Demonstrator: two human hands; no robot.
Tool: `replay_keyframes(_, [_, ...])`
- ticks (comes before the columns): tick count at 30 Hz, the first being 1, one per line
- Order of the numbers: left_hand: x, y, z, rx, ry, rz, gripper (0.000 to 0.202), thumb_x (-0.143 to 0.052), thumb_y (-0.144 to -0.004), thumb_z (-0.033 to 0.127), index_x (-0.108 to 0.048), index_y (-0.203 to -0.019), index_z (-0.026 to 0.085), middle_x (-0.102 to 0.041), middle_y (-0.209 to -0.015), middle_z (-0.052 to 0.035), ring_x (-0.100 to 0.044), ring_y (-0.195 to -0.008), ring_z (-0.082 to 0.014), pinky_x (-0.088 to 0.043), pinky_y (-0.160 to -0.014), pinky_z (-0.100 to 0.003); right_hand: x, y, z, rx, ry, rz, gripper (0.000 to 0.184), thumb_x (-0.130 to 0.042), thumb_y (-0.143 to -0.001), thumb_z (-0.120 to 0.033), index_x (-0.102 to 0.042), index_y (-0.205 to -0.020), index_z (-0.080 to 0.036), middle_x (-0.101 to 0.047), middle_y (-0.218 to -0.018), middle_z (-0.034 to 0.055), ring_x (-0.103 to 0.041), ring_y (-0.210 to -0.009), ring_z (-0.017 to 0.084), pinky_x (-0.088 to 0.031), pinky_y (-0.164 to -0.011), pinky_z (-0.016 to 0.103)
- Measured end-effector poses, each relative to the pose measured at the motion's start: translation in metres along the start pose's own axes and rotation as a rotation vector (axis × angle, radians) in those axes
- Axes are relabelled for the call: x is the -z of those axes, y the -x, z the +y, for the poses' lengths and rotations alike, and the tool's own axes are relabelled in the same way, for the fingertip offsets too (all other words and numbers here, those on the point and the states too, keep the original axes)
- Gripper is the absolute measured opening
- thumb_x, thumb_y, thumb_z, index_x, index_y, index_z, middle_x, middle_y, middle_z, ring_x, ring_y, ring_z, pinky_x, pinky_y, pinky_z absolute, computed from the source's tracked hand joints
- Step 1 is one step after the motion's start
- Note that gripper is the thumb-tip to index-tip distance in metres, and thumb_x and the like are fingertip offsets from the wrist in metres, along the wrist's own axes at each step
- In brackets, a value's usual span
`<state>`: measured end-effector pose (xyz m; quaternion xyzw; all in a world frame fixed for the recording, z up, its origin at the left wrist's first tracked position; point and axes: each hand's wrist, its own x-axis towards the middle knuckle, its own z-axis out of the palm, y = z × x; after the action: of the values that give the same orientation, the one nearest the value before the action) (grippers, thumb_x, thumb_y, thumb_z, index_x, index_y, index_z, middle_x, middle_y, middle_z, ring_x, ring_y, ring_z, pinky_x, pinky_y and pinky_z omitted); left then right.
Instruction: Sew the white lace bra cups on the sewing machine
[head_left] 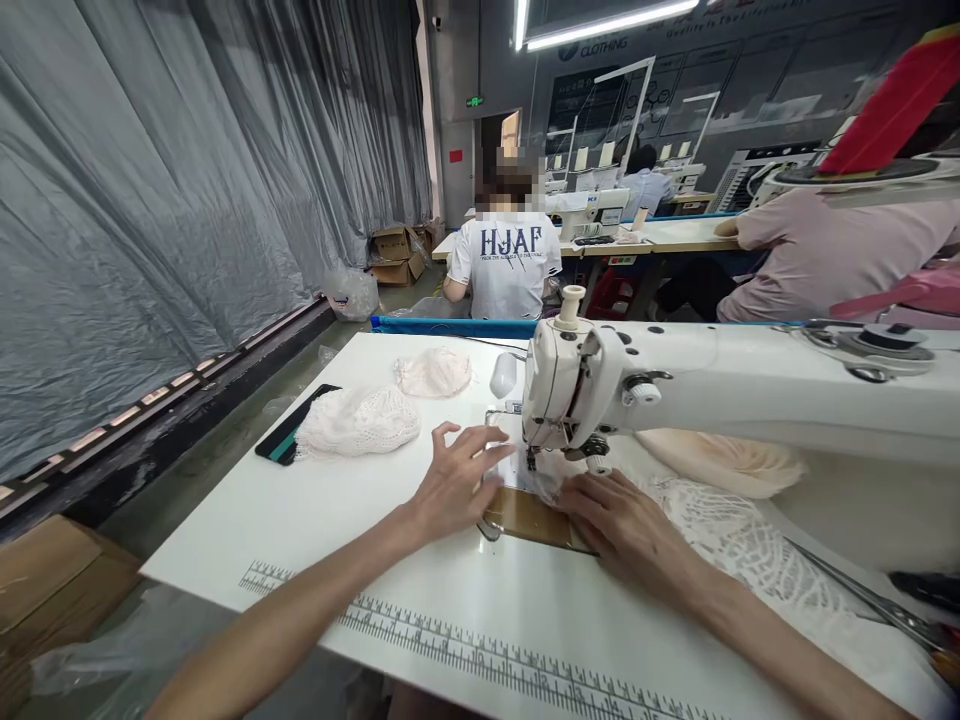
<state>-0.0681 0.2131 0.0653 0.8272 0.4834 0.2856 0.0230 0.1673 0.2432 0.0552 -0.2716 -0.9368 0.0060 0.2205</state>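
Note:
My left hand (pixel 459 472) hovers just left of the needle area, its fingers spread and nothing between them. Under the head of a white sewing machine (pixel 555 385) lies a small sheer whitish piece of fabric (pixel 550 474). The fingertips of my right hand (pixel 626 515) are closed on the right edge of that piece, close to the presser foot (pixel 531 458); part of the fabric is hidden by the fingers. Below it shows a brownish slide plate (pixel 529 517) set into the table.
White lace pieces (pixel 360 420) rest on a dark phone-like object (pixel 276 450) at left, with a pale lace piece (pixel 435 372) behind. Right of the machine lie white lace (pixel 739 540), cream fabric (pixel 727 462) and scissors (pixel 862 590). A printed ruler (pixel 450 640) runs along the front edge. Other people sit ahead.

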Motion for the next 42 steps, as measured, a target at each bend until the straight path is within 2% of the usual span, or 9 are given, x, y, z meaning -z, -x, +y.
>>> replay_keyframes(3, [0.021,0.023,0.026,0.125,0.288,-0.18,0.067,-0.071,-0.073,0.036,-0.042,-0.133,0.024,-0.048,-0.132,-0.012,-0.039,-0.124,-0.029,-0.023,-0.101,-0.054,0.032,0.0,-0.019,-0.096,-0.447,-0.197,0.024,-0.038,-0.095,-0.029,-0.058,-0.091,-0.019,-0.063,-0.087,0.0065,-0.058,-0.076,0.018,-0.045,-0.065,0.029])
replay_keyframes(5, [0.03,0.04,0.042,0.253,0.525,-0.264,0.079,-0.078,-0.064,0.04,-0.044,-0.133,0.026,-0.051,-0.127,-0.0114,-0.04,-0.122,-0.0299,-0.029,-0.099,-0.051,0.055,0.003,-0.034,-0.176,-0.681,-0.302,0.024,-0.041,-0.093,-0.037,-0.058,-0.089,-0.02,-0.063,-0.085,0.0051,-0.058,-0.076,0.018,-0.046,-0.066,0.028])
replay_keyframes(9, [0.038,0.075,0.073,0.634,1.142,-0.317,0.058,-0.083,-0.057,0.033,-0.062,-0.109,0.018,-0.059,-0.085,-0.0038,-0.055,-0.082,-0.0166,-0.045,-0.073,-0.029,0.084,0.019,-0.063,-0.225,-1.004,-0.402,0.028,-0.045,-0.091,-0.044,-0.057,-0.08,-0.022,-0.06,-0.076,0.0038,-0.056,-0.069,0.017,-0.046,-0.06,0.027])
replay_keyframes(13, [0.037,0.107,0.103,0.818,1.5,-0.375,0.04,-0.085,-0.055,0.031,-0.064,-0.082,0.011,-0.055,-0.068,0.0001,-0.05,-0.062,-0.0083,-0.041,-0.059,-0.02,0.075,0.048,-0.097,-0.326,-1.164,-0.507,0.026,-0.05,-0.088,-0.045,-0.059,-0.089,-0.02,-0.06,-0.084,0.0059,-0.057,-0.077,0.018,-0.046,-0.068,0.03])
replay_keyframes(20, [0.016,0.156,0.12,0.902,1.408,-0.448,0.048,-0.084,-0.055,0.024,-0.06,-0.095,0.013,-0.059,-0.076,-0.0004,-0.053,-0.065,-0.0079,-0.043,-0.06,-0.019,0.026,0.087,-0.148,-0.561,-1.373,-0.653,0.032,-0.062,-0.08,-0.047,-0.06,-0.075,-0.016,-0.047,-0.062,-0.0032,-0.037,-0.057,0.009,-0.029,-0.052,0.022])
replay_keyframes(28, [0.008,0.184,0.133,0.938,1.257,-0.425,0.045,-0.081,-0.059,0.03,-0.064,-0.098,0.014,-0.061,-0.078,-0.0015,-0.056,-0.068,-0.0109,-0.044,-0.066,-0.023,0.01,0.118,-0.167,-0.622,-1.4,-0.65,0.032,-0.064,-0.076,-0.047,-0.06,-0.074,-0.015,-0.046,-0.063,-0.0038,-0.037,-0.059,0.009,-0.027,-0.053,0.022])
replay_keyframes(34, [0.0,0.195,0.134,0.966,1.297,-0.514,0.052,-0.085,-0.051,0.031,-0.067,-0.096,0.014,-0.058,-0.076,0.0,-0.052,-0.067,-0.0091,-0.04,-0.066,-0.022,-0.002,0.133,-0.169,-0.686,-1.439,-0.638,0.03,-0.067,-0.074,-0.044,-0.06,-0.073,-0.015,-0.049,-0.064,-0.0035,-0.04,-0.059,0.009,-0.028,-0.054,0.022])
replay_keyframes(38, [-0.014,0.2,0.134,1.099,1.354,-0.586,0.06,-0.087,-0.047,0.035,-0.066,-0.098,0.013,-0.056,-0.073,0.001,-0.049,-0.065,-0.0086,-0.037,-0.063,-0.022,-0.003,0.136,-0.162,-0.644,-1.392,-0.652,0.028,-0.063,-0.078,-0.044,-0.06,-0.072,-0.017,-0.047,-0.064,-0.0034,-0.042,-0.06,0.01,-0.031,-0.056,0.023])
replay_keyframes(42, [-0.021,0.197,0.135,1.122,1.347,-0.596,0.049,-0.085,-0.046,0.042,-0.065,-0.078,0.012,-0.056,-0.069,0.0009,-0.047,-0.063,-0.009,-0.035,-0.06,-0.021,-0.001,0.136,-0.157,-0.549,-1.305,-0.618,0.03,-0.06,-0.081,-0.046,-0.062,-0.072,-0.018,-0.052,-0.077,0.0001,-0.049,-0.071,0.014,-0.036,-0.064,0.026])
